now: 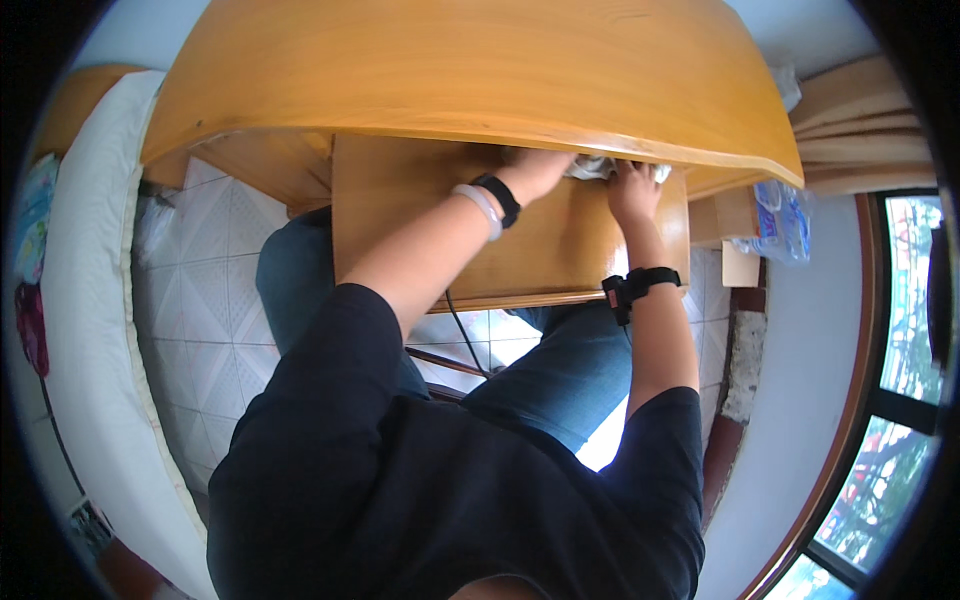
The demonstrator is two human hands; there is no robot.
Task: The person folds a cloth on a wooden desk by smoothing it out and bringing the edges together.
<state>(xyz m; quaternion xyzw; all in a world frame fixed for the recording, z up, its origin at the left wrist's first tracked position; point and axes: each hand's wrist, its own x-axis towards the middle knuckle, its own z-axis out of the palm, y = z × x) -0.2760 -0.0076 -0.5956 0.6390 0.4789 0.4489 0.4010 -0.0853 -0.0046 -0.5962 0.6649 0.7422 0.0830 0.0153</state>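
A wooden pull-out shelf (450,230) extends toward me from under the desk top (470,70). My left hand (541,172) reaches beneath the desk's front edge, its fingers hidden there. Just right of it lies a whitish crumpled cloth (590,168), only partly visible below the edge. On the cloth's right side, my right hand (634,190) has its fingers bent and closed over it, the fingertips partly covered by the desk edge. A black strap and a pale bangle circle my left wrist; a black band with a small device is on my right forearm.
The overhanging desk edge runs close above both hands. My knees are beneath the shelf, and a black cable (466,335) hangs from its front. A bed with white bedding (95,300) stands at left. Plastic-wrapped items (785,220) and a window (910,300) are at right.
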